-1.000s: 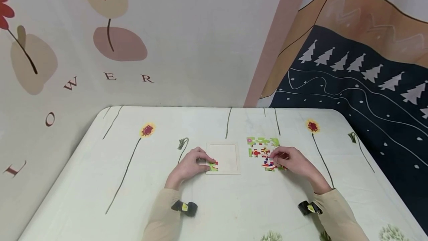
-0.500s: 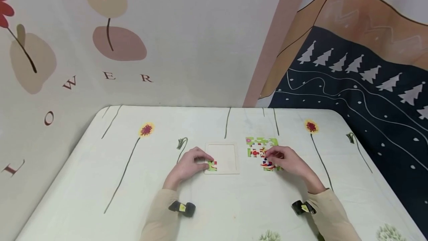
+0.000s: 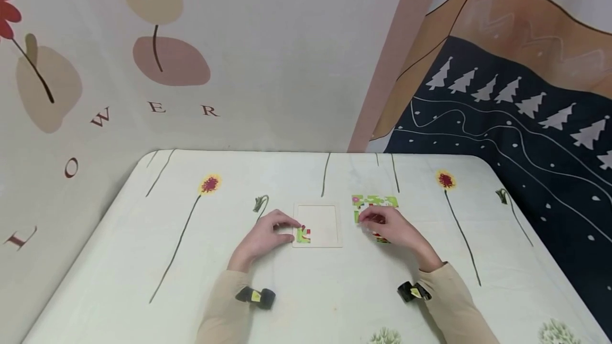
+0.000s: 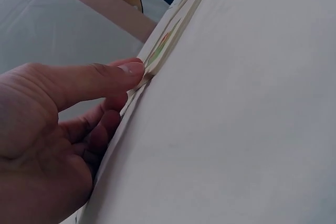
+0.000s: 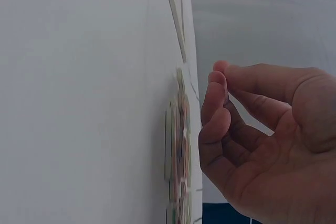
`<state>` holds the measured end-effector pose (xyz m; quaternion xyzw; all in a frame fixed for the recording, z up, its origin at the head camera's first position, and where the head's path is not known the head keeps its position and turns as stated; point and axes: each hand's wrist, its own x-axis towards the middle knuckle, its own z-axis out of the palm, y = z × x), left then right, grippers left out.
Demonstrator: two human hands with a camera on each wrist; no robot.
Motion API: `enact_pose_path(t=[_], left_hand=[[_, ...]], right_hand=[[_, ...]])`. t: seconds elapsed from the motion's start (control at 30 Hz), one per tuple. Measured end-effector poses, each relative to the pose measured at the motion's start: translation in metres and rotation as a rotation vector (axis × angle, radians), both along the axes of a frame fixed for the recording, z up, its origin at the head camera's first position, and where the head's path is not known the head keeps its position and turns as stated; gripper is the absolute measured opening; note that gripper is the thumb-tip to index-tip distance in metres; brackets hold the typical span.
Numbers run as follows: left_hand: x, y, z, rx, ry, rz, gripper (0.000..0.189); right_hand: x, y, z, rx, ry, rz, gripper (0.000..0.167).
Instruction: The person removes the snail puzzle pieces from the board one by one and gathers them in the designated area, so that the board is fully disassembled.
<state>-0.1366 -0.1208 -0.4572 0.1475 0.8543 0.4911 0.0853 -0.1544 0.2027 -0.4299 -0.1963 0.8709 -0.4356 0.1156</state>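
Observation:
In the head view my left hand (image 3: 265, 235) holds the left edge of a shallow, pale square puzzle tray (image 3: 326, 227), thumb outside and forefinger at the rim. A green and red puzzle piece (image 3: 303, 237) lies in the tray's near left corner. The left wrist view shows the thumb against the tray's corner. My right hand (image 3: 392, 229) hovers over loose puzzle pieces (image 3: 389, 201) right of the tray, covering several. Its fingers are curled, tips together. No piece shows between them in the right wrist view, where piece edges (image 5: 181, 150) lie beside the hand.
The tray and pieces lie on a white cloth (image 3: 315, 291) printed with flowers. A patterned curtain (image 3: 277, 68) rises behind the table's back edge. Each wrist bears a black camera, such as the right one (image 3: 414, 292).
My right hand has moved left across the loose pieces, toward the tray. The left fingers have drawn back slightly, leaving the corner piece more in view.

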Motion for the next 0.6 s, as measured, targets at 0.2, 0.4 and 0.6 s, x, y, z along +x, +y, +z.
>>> enact_pose_path(t=[0.2, 0.4, 0.6], left_hand=[[-0.002, -0.001, -0.003, -0.010, 0.029, -0.020, 0.032], [-0.002, -0.002, -0.003, -0.010, 0.034, -0.021, 0.033], [-0.003, -0.002, -0.003, -0.008, 0.023, -0.025, 0.034]], right_hand=[[-0.003, -0.012, -0.002, -0.036, 0.012, 0.027, 0.013], [-0.004, -0.025, -0.004, -0.054, 0.011, 0.063, 0.013], [-0.003, -0.039, -0.003, -0.060, -0.010, 0.090, 0.012]])
